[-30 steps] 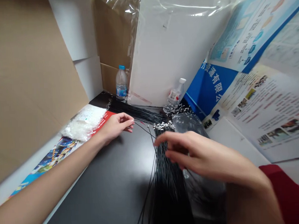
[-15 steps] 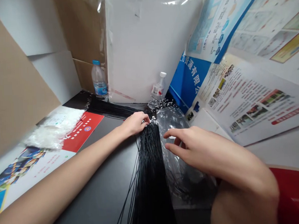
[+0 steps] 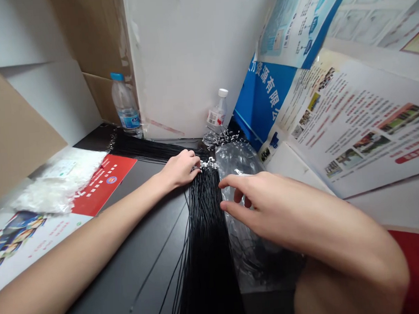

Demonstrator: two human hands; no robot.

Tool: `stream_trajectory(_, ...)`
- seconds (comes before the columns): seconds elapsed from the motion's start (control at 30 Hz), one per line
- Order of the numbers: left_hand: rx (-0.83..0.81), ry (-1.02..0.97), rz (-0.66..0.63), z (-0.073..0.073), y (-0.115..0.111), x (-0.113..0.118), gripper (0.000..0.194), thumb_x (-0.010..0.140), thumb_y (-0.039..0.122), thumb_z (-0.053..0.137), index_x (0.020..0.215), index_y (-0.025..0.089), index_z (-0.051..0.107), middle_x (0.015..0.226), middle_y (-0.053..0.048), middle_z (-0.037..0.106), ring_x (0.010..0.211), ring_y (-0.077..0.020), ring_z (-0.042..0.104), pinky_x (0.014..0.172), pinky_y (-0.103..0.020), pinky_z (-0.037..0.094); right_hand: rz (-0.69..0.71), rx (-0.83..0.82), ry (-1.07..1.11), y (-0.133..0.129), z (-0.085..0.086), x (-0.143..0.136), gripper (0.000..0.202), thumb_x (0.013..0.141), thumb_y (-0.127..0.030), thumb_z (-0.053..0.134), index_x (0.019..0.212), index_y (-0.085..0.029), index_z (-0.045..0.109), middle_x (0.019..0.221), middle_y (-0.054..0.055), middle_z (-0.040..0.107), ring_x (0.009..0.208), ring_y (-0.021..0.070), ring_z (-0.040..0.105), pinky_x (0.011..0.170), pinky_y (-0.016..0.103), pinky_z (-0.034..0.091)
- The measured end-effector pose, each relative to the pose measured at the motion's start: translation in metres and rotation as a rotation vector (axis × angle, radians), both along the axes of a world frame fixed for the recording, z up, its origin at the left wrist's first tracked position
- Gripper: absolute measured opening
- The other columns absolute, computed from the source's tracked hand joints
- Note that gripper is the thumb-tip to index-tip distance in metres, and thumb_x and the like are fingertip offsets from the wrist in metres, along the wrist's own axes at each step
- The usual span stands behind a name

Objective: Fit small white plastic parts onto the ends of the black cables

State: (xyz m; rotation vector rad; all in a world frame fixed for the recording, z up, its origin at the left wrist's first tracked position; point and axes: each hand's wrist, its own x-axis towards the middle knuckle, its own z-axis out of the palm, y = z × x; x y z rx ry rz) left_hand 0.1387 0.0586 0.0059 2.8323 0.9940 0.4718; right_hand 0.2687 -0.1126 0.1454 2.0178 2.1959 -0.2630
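Note:
A thick bundle of black wires [image 3: 209, 232] with white connectors [image 3: 209, 163] at its far end lies lengthwise on the dark table [image 3: 130, 255]. At the left edge of those connectors my left hand [image 3: 182, 168] has its fingers pinched; what sits between the fingertips is too small to name. One wire lies apart, slanting toward the near left. My right hand [image 3: 245, 197] hovers just right of the bundle, over a clear plastic bag [image 3: 249, 253], thumb and forefinger apart with nothing between them.
Behind, more black wires [image 3: 142, 149] lie crosswise near a blue-capped bottle [image 3: 125, 105]. A white-capped bottle [image 3: 217, 112] stands at the back beside white-tipped wires [image 3: 229, 137]. A bag of white parts [image 3: 63, 178] rests on a red and white leaflet [image 3: 105, 183] at left.
The whole view has shifted slightly. My left hand remains at the connectors, and one wire now lies separated to the left of the bundle. My right hand is slightly nearer the bundle.

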Motion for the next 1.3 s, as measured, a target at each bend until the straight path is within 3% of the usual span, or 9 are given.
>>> stream_trajectory(0.17, 0.054, -0.047, 0.026, -0.003, -0.001, -0.001, 0.017, 0.090, 0.027, 0.052, 0.095, 0.020, 0.065, 0.101, -0.008, 0.063, 0.100, -0.0249, 0.057, 0.077, -0.035, 0.052, -0.011, 0.003, -0.003, 0.001, -0.001, 0.001, 0.030, 0.090, -0.041, 0.053, 0.107, -0.020, 0.067, 0.075, 0.004, 0.070, 0.064, 0.0177, 0.066, 0.058, 0.027, 0.045)
stream_trajectory(0.4, -0.019, -0.087, 0.032, -0.009, -0.002, -0.006, 0.023, 0.087, 0.036, 0.058, 0.103, 0.020, 0.065, 0.107, -0.008, 0.063, 0.102, -0.0256, 0.058, 0.085, -0.038, 0.052, 0.008, 0.002, 0.010, 0.004, -0.004, 0.001, 0.031, 0.089, -0.041, 0.054, 0.110, -0.021, 0.066, 0.078, 0.003, 0.071, 0.064, 0.0172, 0.066, 0.058, 0.026, 0.045)
stream_trajectory(0.63, -0.014, -0.066, 0.070, -0.008, -0.002, -0.001, 0.021, 0.088, 0.025, 0.050, 0.097, 0.020, 0.067, 0.103, -0.007, 0.064, 0.095, -0.0245, 0.062, 0.082, -0.036, 0.053, 0.025, -0.014, 0.009, 0.006, -0.006, -0.001, 0.031, 0.090, -0.040, 0.053, 0.109, -0.020, 0.066, 0.080, 0.004, 0.071, 0.067, 0.0174, 0.067, 0.059, 0.027, 0.045)
stream_trajectory(0.83, -0.178, -0.399, 0.090, -0.011, 0.003, 0.000, 0.018, 0.084, 0.019, 0.049, 0.086, 0.016, 0.066, 0.090, -0.007, 0.063, 0.083, -0.0198, 0.064, 0.081, -0.034, 0.054, 0.016, -0.020, 0.024, 0.006, -0.006, -0.002, 0.029, 0.090, -0.039, 0.054, 0.107, -0.020, 0.066, 0.079, 0.004, 0.070, 0.068, 0.0178, 0.067, 0.060, 0.027, 0.045)
stream_trajectory(0.97, -0.257, -0.511, 0.095, -0.007, 0.001, -0.015, 0.017, 0.084, 0.021, 0.049, 0.091, 0.017, 0.064, 0.097, -0.008, 0.062, 0.088, -0.0193, 0.063, 0.079, -0.033, 0.055, 0.008, -0.033, 0.037, 0.009, -0.007, 0.000, 0.030, 0.089, -0.040, 0.055, 0.109, -0.020, 0.065, 0.079, 0.004, 0.070, 0.066, 0.0172, 0.066, 0.059, 0.026, 0.045)
stream_trajectory(1.13, -0.149, -0.234, 0.146, -0.006, -0.016, -0.046, 0.020, 0.087, 0.030, 0.051, 0.094, 0.017, 0.064, 0.097, -0.010, 0.064, 0.097, -0.0272, 0.057, 0.089, -0.044, 0.049, 0.020, -0.024, 0.023, 0.010, -0.009, 0.002, 0.029, 0.090, -0.039, 0.053, 0.111, -0.022, 0.065, 0.079, 0.003, 0.070, 0.063, 0.0161, 0.065, 0.057, 0.026, 0.045)
stream_trajectory(1.3, -0.296, 0.017, 0.098, -0.004, -0.056, -0.059, 0.017, 0.088, 0.032, 0.050, 0.084, 0.019, 0.062, 0.087, -0.009, 0.065, 0.086, -0.0269, 0.062, 0.076, -0.040, 0.050, 0.028, -0.019, 0.013, 0.010, -0.012, 0.000, 0.029, 0.090, -0.040, 0.053, 0.109, -0.023, 0.065, 0.078, 0.003, 0.069, 0.065, 0.0173, 0.066, 0.058, 0.027, 0.045)
